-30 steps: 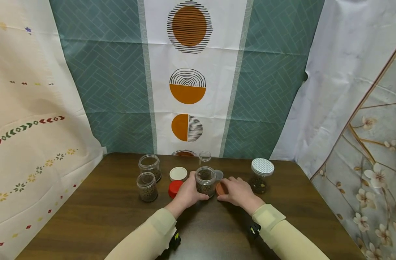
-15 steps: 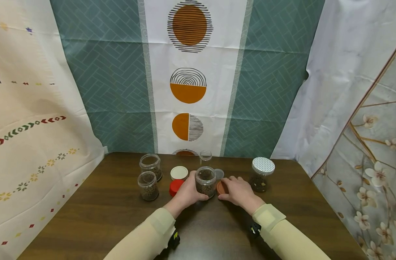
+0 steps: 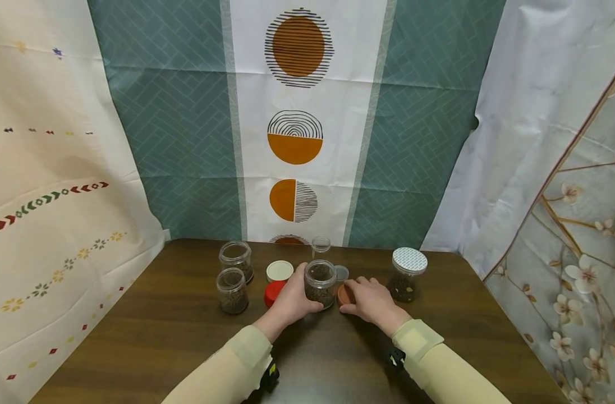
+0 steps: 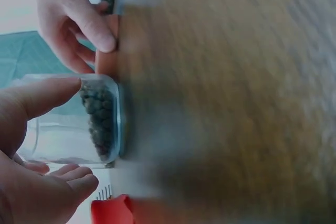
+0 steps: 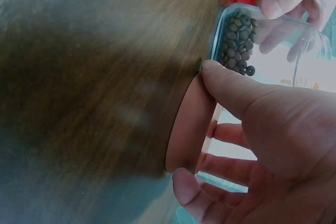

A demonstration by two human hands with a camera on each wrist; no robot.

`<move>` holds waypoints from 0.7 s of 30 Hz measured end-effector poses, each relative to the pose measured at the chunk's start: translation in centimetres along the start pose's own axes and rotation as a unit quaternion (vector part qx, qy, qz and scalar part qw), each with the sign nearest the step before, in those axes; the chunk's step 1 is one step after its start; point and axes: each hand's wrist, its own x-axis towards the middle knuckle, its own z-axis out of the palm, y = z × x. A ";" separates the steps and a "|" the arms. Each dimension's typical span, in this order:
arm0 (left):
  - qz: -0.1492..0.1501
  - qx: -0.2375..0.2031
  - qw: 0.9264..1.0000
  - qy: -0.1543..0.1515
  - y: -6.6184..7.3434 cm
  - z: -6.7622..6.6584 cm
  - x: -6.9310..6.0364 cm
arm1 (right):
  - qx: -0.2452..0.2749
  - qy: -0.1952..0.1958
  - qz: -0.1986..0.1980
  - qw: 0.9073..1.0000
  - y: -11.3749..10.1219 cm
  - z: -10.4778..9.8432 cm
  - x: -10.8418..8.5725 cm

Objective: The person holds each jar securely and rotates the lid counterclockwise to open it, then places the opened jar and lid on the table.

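Note:
My left hand (image 3: 289,301) holds a clear jar (image 3: 320,277) upright on the table, its thumb on the near side and its fingers round the left. No lid is on this jar, and small dark, lentil-like pieces (image 5: 239,40) cover its bottom. Just to the right, my right hand (image 3: 370,300) grips an orange-brown lid (image 5: 190,124) by its edge, with the thumb at the side nearest the jar. The lid lies flat on the wood and is partly covered by that hand in the head view.
A red lid (image 3: 274,293) and a cream lid (image 3: 279,271) lie left of the held jar. Two lidless jars (image 3: 232,292) stand farther left. Behind are a small clear jar (image 3: 320,246) and a grey lid (image 3: 340,273). A jar with a white patterned lid (image 3: 409,261) stands right.
The head view has shifted slightly. Both hands, the held jar and the orange-brown lid keep their places on the table.

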 end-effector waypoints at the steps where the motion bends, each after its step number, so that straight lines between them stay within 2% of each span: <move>1: -0.007 0.000 1.000 0.002 0.3 -0.1 -0.1 | 0.001 -0.001 0.001 1.000 0.1 0.0 0.0; 4: -0.031 0.009 0.999 0.010 1.1 -0.5 -0.5 | 0.003 -0.001 0.000 1.000 0.1 0.0 0.0; 6: -0.034 0.020 0.999 0.015 1.5 -0.7 -1.1 | 0.005 0.000 0.000 1.000 0.2 0.2 -0.1; 13: 0.013 0.077 0.997 0.025 2.3 -1.4 -3.1 | 0.013 0.005 -0.002 1.000 0.2 0.2 -0.5; 16: 0.023 0.104 0.994 0.021 2.6 -1.7 -4.0 | 0.012 0.009 -0.005 1.000 0.1 0.1 -1.0; 21: 0.041 0.154 0.987 0.009 3.1 -2.3 -5.3 | 0.002 0.043 -0.033 0.999 -0.3 -0.7 -2.1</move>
